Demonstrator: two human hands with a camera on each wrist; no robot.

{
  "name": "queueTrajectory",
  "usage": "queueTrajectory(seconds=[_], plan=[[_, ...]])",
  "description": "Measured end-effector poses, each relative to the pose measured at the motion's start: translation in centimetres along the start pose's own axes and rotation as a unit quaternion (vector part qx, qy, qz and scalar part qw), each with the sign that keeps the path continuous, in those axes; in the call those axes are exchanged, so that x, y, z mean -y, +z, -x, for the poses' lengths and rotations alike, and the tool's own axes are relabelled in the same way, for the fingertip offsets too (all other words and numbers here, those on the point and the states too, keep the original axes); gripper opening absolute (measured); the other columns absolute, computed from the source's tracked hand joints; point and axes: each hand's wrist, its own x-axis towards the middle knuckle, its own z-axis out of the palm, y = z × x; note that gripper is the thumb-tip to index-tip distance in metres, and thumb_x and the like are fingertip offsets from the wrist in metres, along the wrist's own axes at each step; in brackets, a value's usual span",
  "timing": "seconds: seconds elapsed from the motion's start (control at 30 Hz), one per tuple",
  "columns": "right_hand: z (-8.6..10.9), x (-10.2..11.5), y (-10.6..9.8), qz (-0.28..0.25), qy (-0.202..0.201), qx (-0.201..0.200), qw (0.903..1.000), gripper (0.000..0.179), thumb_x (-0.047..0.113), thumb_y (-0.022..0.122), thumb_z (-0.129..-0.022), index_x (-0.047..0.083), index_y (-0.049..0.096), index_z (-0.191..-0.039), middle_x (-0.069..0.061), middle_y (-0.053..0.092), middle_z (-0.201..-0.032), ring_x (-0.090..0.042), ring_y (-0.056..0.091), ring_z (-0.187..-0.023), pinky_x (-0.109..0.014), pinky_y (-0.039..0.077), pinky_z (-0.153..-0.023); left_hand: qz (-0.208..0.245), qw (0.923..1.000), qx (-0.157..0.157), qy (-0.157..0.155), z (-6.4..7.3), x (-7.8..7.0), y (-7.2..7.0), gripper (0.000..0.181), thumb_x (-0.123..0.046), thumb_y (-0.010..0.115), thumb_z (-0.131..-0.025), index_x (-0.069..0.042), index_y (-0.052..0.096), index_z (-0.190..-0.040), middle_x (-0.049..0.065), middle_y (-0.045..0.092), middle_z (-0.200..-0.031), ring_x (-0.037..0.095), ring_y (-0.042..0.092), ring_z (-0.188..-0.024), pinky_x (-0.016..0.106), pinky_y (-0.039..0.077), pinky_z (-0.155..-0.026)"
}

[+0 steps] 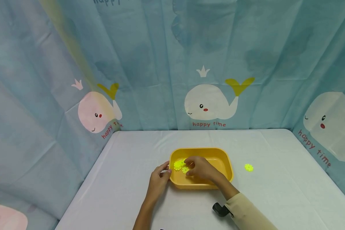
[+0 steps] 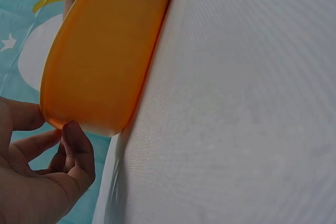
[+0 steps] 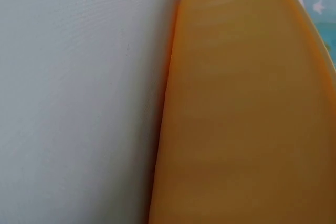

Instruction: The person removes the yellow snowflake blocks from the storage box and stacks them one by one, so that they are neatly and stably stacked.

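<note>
Pale blue fabric (image 1: 149,64) printed with whales and the words "happy time" hung behind and on both sides of a white-covered table (image 1: 126,166), on which a yellow tray (image 1: 221,166) sat with its open top facing up. At the tray's left end, a person's left hand (image 1: 158,180) held the rim, thumb and fingers bent against it. Inside the tray, toward that end, bright yellow flower-shaped pieces (image 1: 177,165) lay crowded together. Above the tray's floor, the right hand (image 1: 202,168) reached in from the right, fingers curved beside the cluster; whether it pinched a piece could not be told. Its forearm crossed the tray's near rim, with a beige sleeve (image 1: 248,210) in front of the tray. Right of the tray and apart from it, one lone flower-shaped piece (image 1: 249,167) lay flat.

Crowded pieces seemed liable to slip or come up together if the fingertips closed unevenly; the tray might slide or tip if the left hand pressed hard on the rim or the forearm bumped it. The tray's long axis ran left to right, across the person's front; the round, flat pieces showed no long axis and pointed no particular way.
</note>
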Motion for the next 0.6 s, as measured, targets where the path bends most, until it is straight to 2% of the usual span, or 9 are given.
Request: queueTrajectory(seconds=[0.23, 0.47, 0.6], plan=[[-0.21, -0.08, 0.15, 0.021, -0.020, 0.004, 0.9996, 0.040, -0.001, 0.088, -0.081, -0.004, 0.074, -0.119, -0.008, 0.072, -0.099, -0.019, 0.063, -0.090, -0.040, 0.059, -0.087, -0.002, 1.0000, 0.002, -0.004, 0.07, -0.16, 0.05, 0.044, -0.017, 0.062, -0.106, -0.006, 0.061, -0.149, 0.017, 0.060, -0.130, 0.024, 0.067, -0.108, 0.020, 0.060, -0.083], [-0.18, 0.06, 0.45, 0.052, -0.040, 0.012, 0.9978, 0.033, -0.001, 0.087, -0.081, -0.002, 0.077, -0.113, -0.008, 0.070, -0.095, -0.019, 0.059, -0.086, -0.037, 0.057, -0.082, 0.008, 1.0000, 0.001, -0.002, 0.31, -0.06, -0.05, 0.043, -0.017, 0.062, -0.107, -0.008, 0.061, -0.149, 0.016, 0.060, -0.130, 0.026, 0.067, -0.110, 0.020, 0.060, -0.083], [-0.13, 0.45, 0.48, 0.064, -0.029, 0.020, 0.9973, 0.031, 0.000, 0.087, -0.081, -0.002, 0.078, -0.111, -0.009, 0.069, -0.095, -0.020, 0.057, -0.086, -0.038, 0.055, -0.081, 0.010, 0.9999, -0.001, -0.002, 0.45, -0.21, -0.05, 0.043, -0.018, 0.062, -0.107, -0.009, 0.062, -0.149, 0.016, 0.060, -0.131, 0.025, 0.067, -0.110, 0.020, 0.059, -0.084]])
